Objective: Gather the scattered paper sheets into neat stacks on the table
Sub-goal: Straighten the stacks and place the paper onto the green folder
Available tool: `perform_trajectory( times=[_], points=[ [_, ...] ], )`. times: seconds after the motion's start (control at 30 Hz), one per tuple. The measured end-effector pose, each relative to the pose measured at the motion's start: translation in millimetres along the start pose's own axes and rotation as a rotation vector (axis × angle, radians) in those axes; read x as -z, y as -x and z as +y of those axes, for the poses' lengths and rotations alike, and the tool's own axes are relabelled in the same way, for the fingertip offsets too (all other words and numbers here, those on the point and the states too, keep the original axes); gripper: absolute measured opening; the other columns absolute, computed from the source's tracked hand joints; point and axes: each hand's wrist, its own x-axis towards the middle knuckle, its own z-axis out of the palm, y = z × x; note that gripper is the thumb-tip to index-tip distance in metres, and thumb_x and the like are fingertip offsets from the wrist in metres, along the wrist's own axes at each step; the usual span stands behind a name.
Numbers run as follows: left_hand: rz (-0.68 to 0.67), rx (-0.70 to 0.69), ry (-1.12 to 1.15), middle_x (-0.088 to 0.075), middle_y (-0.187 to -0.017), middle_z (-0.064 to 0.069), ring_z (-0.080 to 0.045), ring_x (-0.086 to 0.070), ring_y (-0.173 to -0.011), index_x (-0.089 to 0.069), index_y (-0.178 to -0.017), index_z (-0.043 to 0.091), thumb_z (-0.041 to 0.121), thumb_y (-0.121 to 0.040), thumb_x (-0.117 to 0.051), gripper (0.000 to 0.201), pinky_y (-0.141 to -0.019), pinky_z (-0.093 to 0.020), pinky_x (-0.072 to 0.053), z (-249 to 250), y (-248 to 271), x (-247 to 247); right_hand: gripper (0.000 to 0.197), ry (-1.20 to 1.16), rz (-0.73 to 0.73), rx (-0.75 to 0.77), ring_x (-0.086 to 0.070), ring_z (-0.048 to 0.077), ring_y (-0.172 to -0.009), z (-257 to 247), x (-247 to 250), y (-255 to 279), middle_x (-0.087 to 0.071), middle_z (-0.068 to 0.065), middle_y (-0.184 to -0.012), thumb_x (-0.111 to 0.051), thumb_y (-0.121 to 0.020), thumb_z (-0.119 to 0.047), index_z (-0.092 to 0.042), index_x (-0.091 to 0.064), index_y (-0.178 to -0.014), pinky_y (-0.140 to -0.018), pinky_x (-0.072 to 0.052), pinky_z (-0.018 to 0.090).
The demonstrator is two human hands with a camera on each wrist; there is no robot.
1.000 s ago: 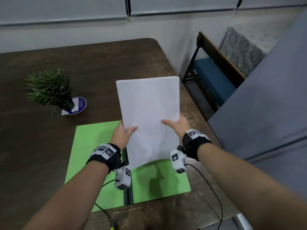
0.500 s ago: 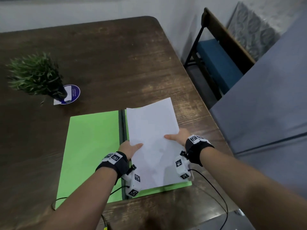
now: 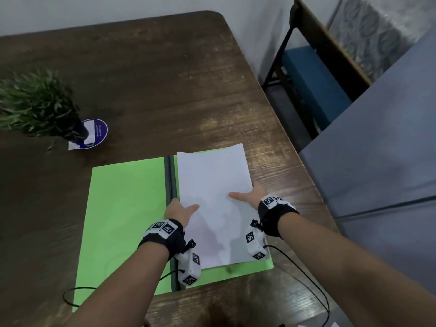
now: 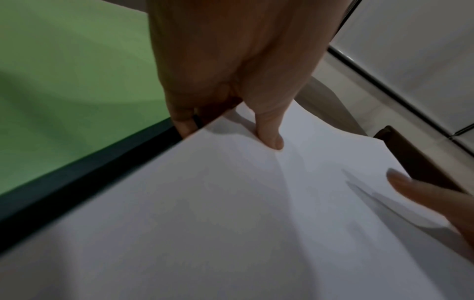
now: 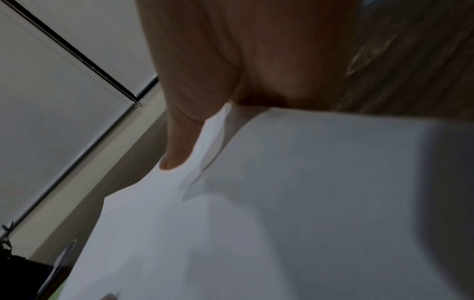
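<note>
- Both hands hold the white paper stack (image 3: 213, 197) by its long sides: left hand (image 3: 180, 212) with thumb on top and fingers curled under the left edge, right hand (image 3: 251, 195) pinching the right edge the same way, thumb lying across the top sheet.
- Paper stack: lies over the right half of the open green folder (image 3: 125, 208), just beside its dark spine (image 3: 170, 175), slightly turned so that its far corner overhangs the folder's far edge. Whether the sheets rest fully flat I cannot tell.
- Step in hand, as I judge it: setting the stack down square.
- To do it well, I should turn the stack until its left edge runs parallel to the spine, lower the near edge first, then slide my fingers out sideways so that the bottom sheets do not drag.
- Thumbs should press lightly; a hard pinch could crease the top sheet.
- Potted plant (image 3: 40, 102) stands well apart on the wooden table (image 3: 153, 79), outside the working area.
</note>
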Motion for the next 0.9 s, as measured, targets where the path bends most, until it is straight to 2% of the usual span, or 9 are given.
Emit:
perform_trajectory(
  times=[0.07, 0.13, 0.2, 0.3, 0.4, 0.53, 0.67, 0.8, 0.9],
  points=[
    [0.007, 0.001, -0.005, -0.042, -0.141, -0.021, -0.033, -0.043, -0.128, -0.033, -0.138, -0.005, 0.039, -0.088, -0.064, 0.074, -0.099, -0.036, -0.038, 1.0, 1.7, -0.7, 0.097, -0.031, 0.003, 0.012, -0.066, 0.019, -0.099, 8.4, -1.2, -13.5, -0.067, -0.004, -0.113, -0.085, -0.043, -0.068, -0.023, -0.054, -0.123, -0.089, -0.053, 0.04],
    [0.002, 0.006, -0.005, -0.043, -0.139, -0.022, -0.034, -0.045, -0.126, -0.033, -0.137, -0.006, 0.037, -0.089, -0.064, 0.072, -0.097, -0.037, -0.039, 2.2, 3.4, -0.8, 0.107, -0.017, -0.041, 0.013, -0.066, 0.02, -0.101, 22.4, -3.6, -38.1, -0.066, -0.004, -0.118, -0.079, -0.037, -0.079, -0.027, -0.052, -0.126, -0.091, -0.053, 0.044],
    [-0.004, 0.018, 0.009, -0.044, -0.138, -0.023, -0.035, -0.046, -0.125, -0.032, -0.136, -0.007, 0.035, -0.09, -0.063, 0.07, -0.097, -0.037, -0.04, 3.3, 3.3, -1.1, 0.104, 0.004, -0.053, 0.014, -0.063, 0.022, -0.106, 16.7, -4.2, -36.0, -0.063, -0.002, -0.123, -0.081, -0.045, -0.072, -0.023, -0.047, -0.129, -0.094, -0.051, 0.045],
    [-0.014, 0.035, 0.015, -0.044, -0.139, -0.023, -0.034, -0.046, -0.125, -0.031, -0.136, -0.007, 0.033, -0.091, -0.062, 0.068, -0.096, -0.037, -0.041, 4.6, 4.0, -0.3, 0.087, 0.059, -0.049, 0.004, -0.057, 0.026, -0.116, -3.5, -3.8, -7.3, -0.056, 0.003, -0.128, -0.08, -0.068, -0.049, -0.013, -0.037, -0.135, -0.099, -0.047, 0.043],
    [-0.003, 0.046, 0.021, -0.046, -0.137, -0.023, -0.035, -0.048, -0.123, -0.033, -0.135, -0.007, 0.033, -0.09, -0.063, 0.067, -0.095, -0.038, -0.041, 3.4, 3.8, 0.1, 0.081, 0.094, -0.044, -0.012, -0.054, 0.027, -0.118, -7.3, -3.3, -0.3, -0.054, 0.006, -0.131, -0.076, -0.077, -0.043, -0.009, -0.034, -0.138, -0.096, -0.046, 0.037],
    [0.058, 0.036, 0.054, -0.051, -0.128, -0.023, -0.036, -0.052, -0.115, -0.042, -0.127, -0.008, 0.036, -0.085, -0.069, 0.066, -0.091, -0.04, -0.046, 3.0, 9.0, -1.7, 0.082, 0.117, -0.023, -0.002, -0.056, 0.027, -0.116, -4.1, -6.0, -2.8, -0.055, 0.005, -0.131, -0.076, -0.074, -0.046, -0.01, -0.037, -0.137, -0.099, -0.047, 0.042],
    [0.124, -0.014, 0.126, -0.042, -0.133, -0.019, -0.036, -0.047, -0.121, -0.04, -0.135, -0.003, 0.045, -0.083, -0.067, 0.076, -0.099, -0.043, -0.043, 0.9, 15.7, -1.5, 0.081, 0.148, 0.014, -0.032, -0.057, 0.027, -0.116, -1.7, -6.8, -1.2, -0.056, 0.005, -0.132, -0.073, -0.075, -0.05, -0.01, -0.039, -0.138, -0.098, -0.047, 0.04],
    [0.117, -0.078, 0.22, -0.036, -0.147, -0.019, -0.032, -0.034, -0.137, -0.032, -0.144, -0.002, 0.045, -0.09, -0.057, 0.076, -0.112, -0.04, -0.03, 1.5, 19.6, 0.4, 0.11, 0.225, 0.069, -0.073, -0.053, 0.029, -0.12, 9.8, -14.2, -15.8, -0.051, 0.006, -0.138, -0.062, -0.049, -0.077, -0.017, -0.041, -0.138, -0.099, -0.045, 0.046],
    [0.121, -0.067, 0.322, -0.029, -0.153, -0.013, -0.027, -0.029, -0.141, -0.026, -0.148, 0.002, 0.041, -0.096, -0.048, 0.069, -0.114, -0.036, -0.024, 1.0, 20.8, -2.0, 0.106, 0.305, 0.094, -0.075, -0.041, 0.034, -0.131, -2.7, -17.5, 8.8, -0.034, 0.01, -0.148, -0.063, -0.064, -0.071, -0.011, -0.03, -0.145, -0.105, -0.038, 0.048]
  ],
)
